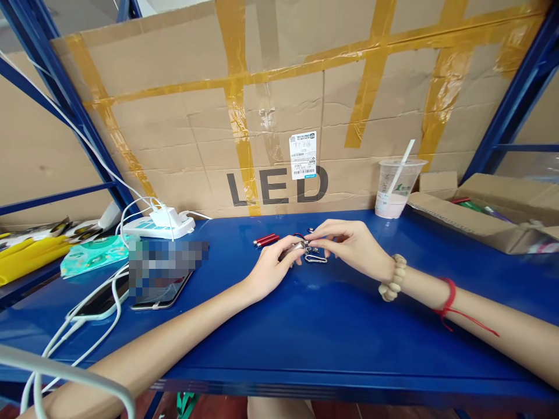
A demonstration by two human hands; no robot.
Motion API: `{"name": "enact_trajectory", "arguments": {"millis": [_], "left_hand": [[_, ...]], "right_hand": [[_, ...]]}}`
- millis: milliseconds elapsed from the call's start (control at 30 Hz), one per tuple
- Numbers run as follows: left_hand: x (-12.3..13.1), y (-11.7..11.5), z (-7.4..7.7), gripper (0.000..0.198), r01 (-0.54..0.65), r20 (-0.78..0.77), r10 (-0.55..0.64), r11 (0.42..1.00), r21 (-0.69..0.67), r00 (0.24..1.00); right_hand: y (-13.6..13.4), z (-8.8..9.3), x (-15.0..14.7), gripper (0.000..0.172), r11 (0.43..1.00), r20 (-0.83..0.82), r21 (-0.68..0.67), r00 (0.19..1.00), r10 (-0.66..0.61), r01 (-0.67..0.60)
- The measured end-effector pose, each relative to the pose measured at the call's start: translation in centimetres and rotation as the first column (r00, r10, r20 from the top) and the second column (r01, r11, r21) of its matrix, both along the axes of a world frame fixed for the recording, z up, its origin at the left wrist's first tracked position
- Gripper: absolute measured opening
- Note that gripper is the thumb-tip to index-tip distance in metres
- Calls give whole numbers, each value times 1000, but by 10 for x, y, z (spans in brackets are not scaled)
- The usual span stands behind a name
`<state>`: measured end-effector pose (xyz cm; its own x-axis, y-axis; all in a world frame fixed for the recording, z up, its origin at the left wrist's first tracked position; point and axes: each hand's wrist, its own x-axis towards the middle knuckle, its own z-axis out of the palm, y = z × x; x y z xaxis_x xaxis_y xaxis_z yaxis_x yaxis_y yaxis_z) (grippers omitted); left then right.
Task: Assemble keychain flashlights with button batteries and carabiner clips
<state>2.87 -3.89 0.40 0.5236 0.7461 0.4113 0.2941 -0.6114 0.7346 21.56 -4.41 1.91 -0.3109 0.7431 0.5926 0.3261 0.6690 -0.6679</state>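
My left hand (273,265) is closed around a small silvery metal piece (300,246), mostly covered by the fingers. My right hand (358,247) meets it from the right, thumb and fingertips pinched at the end of that piece. What exactly the right fingers grip is too small to make out. A silver carabiner clip (316,260) is just below the fingertips, near small metal links. Beside the left hand, two short red metal cylinders (266,240) lie on the blue tabletop (349,331). A tiny round metal part (311,229) is behind the hands.
A clear cup with a straw (391,201) and an open cardboard box (471,224) stand at right. On the left are a phone (163,294), white cables (116,291), a power strip (181,227) and a teal packet (94,256). A large taped carton (187,139) backs the table.
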Motion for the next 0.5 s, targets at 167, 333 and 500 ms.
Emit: {"name": "enact_trajectory", "arguments": {"millis": [167, 333, 500], "left_hand": [[-1, 2, -4, 20, -34, -49, 36, 998, 50, 998], [-2, 0, -4, 22, -14, -141, 45, 977, 213, 989], [-3, -4, -5, 19, 53, -173, 14, 925, 377, 985]], "right_hand": [[-2, 3, 0, 22, 998, 29, -45, 999, 40, -38], [-1, 8, 2, 23, 977, 103, -212, 994, 29, -7], [3, 7, 5, 24, 936, 228, -351, 971, 65, 20]]}}
